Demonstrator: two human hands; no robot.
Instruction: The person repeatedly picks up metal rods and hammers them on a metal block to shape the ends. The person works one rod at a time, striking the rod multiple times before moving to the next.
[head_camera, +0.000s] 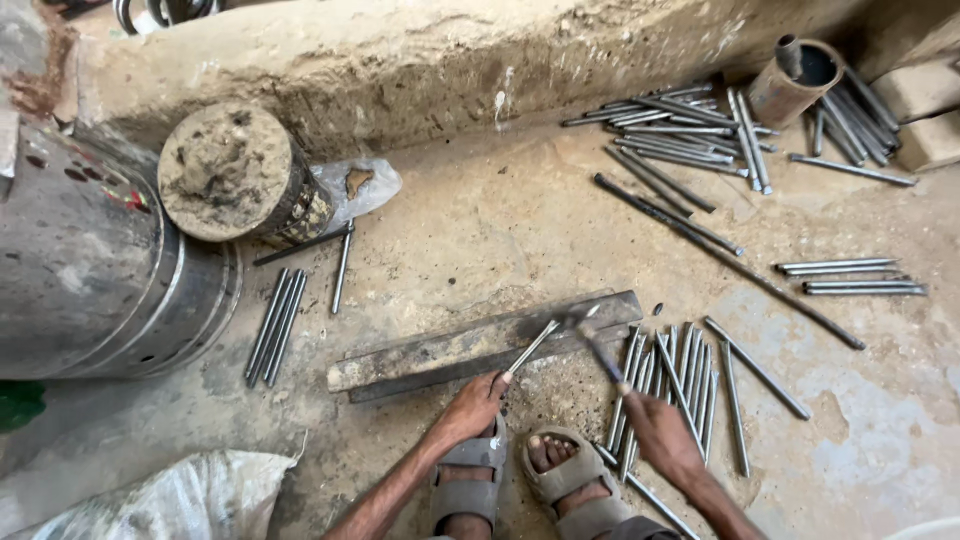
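Note:
My left hand (472, 408) grips the near end of a thin metal rod (533, 346) whose far end rests on a flat steel bar (470, 346) lying on the floor. My right hand (660, 432) holds a hammer (597, 345) by its handle, with the blurred head just above the bar near the rod's tip. A pile of several similar rods (672, 385) lies on the ground right beside my right hand. Both my feet in grey sandals (520, 478) sit between my hands.
A large metal drum (100, 270) lies at left with a dirt-topped cylinder (232, 175) beside it. More rods lie near the drum (275, 325), at the upper right (690, 125) and at right (850, 277). A rusty pipe (795, 80) stands by the concrete ledge (420, 60). A white sack (170, 500) is at lower left.

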